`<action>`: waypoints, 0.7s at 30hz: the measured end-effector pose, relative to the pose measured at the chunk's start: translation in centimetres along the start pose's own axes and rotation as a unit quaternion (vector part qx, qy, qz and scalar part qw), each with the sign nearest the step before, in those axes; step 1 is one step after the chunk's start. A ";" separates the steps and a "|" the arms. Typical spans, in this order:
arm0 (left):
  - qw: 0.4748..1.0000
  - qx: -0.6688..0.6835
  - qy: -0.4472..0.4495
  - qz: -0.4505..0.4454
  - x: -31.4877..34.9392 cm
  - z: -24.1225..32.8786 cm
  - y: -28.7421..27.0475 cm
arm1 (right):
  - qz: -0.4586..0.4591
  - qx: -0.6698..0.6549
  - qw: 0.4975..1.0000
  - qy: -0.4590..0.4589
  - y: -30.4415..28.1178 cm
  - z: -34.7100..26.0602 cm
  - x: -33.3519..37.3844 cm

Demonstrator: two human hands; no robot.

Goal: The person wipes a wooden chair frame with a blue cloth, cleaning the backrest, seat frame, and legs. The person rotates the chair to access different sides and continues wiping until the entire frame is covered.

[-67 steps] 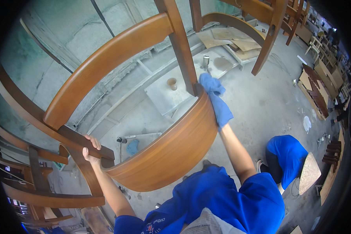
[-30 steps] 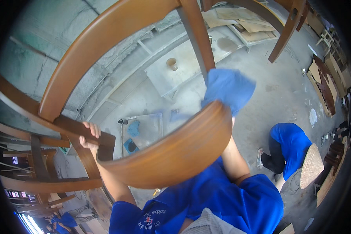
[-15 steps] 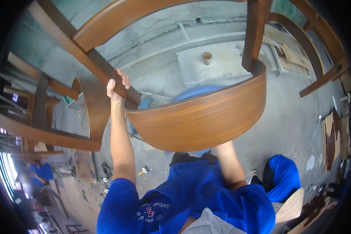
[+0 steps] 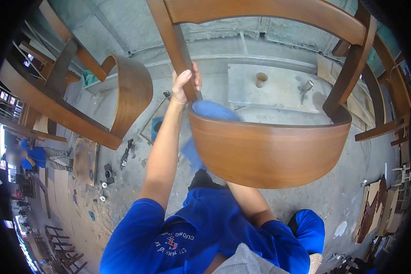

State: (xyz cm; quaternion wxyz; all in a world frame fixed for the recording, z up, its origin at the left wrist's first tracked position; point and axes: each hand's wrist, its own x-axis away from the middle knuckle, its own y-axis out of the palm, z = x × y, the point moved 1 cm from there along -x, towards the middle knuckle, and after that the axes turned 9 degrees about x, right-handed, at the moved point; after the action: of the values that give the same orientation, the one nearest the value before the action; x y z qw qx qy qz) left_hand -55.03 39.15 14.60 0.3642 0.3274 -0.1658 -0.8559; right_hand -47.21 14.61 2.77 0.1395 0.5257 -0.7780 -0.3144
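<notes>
A brown wooden chair frame (image 4: 181, 45) with a wide curved back panel (image 4: 269, 155) fills the upper middle, panel lowest. Around its left post, just above the panel, my left hand (image 4: 186, 84) is closed, thumb on the near face. My right forearm (image 4: 249, 201) passes beneath the panel, which hides my right hand and its fingers. A blue cloth (image 4: 214, 111), smeared by motion, shows over the panel's left rim. More blue (image 4: 194, 155) shows beside the panel's left end. Whether my right hand holds the cloth cannot be seen.
Another chair frame (image 4: 134, 91) stands close on the left, and more wooden frames (image 4: 392, 82) are at the right. Behind lies a pale board (image 4: 242, 93) bearing a brown cup (image 4: 261, 80) and a spray gun (image 4: 306, 89). A person in blue (image 4: 36, 154) is at far left.
The view has swung, and the chair sits farther right in it. The blue cloth has gone from behind the panel's middle to its left end. My left hand keeps hold of the post.
</notes>
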 end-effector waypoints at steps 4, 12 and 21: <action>1.000 0.013 -0.011 -0.005 0.5 -2.0 0.1 | -0.032 -0.005 0.999 0.020 -0.3 -0.2 -0.1; 0.999 -0.017 0.012 -0.042 -1.6 0.0 -1.6 | -0.223 -0.494 0.813 0.211 -0.6 -1.3 1.5; 0.992 0.011 -0.015 -0.128 -3.9 3.1 -3.0 | -0.005 -0.336 0.927 -0.166 -12.3 -15.6 2.8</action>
State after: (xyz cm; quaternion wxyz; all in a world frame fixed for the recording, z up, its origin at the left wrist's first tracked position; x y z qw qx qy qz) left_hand -56.69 44.18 16.96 0.2458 0.3372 -0.1375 -0.8983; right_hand -30.84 3.67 6.56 0.1754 0.3919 -0.6361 -0.6411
